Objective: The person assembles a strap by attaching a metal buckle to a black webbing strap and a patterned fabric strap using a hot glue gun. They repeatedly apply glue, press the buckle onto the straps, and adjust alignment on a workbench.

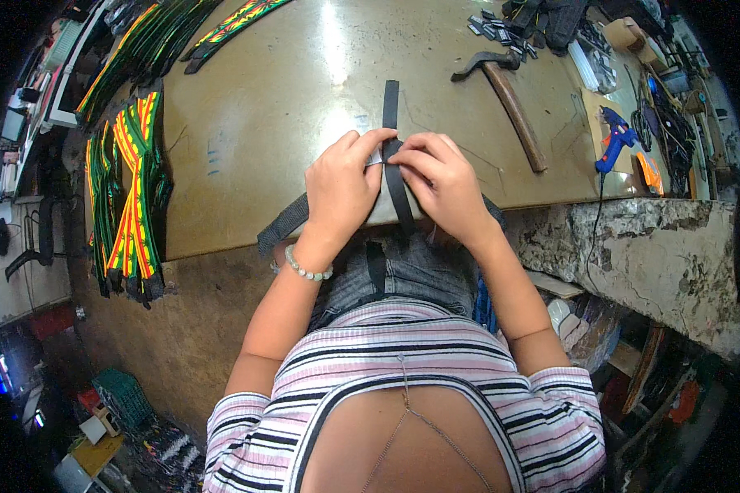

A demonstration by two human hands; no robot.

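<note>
A: Right, both hands pinched on the narrow black woven strap at the near edge of the brown desk, left hand and right hand nearly touching.

B: And a small silvery fitting sits at the left fingertips. Best to keep that strap flat and taut, I'd say; it runs away across the desk and down toward the lap.

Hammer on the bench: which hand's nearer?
Right. The right hand pinches the black strap just below-left of the hammer; the left hand sits farther left.
</note>
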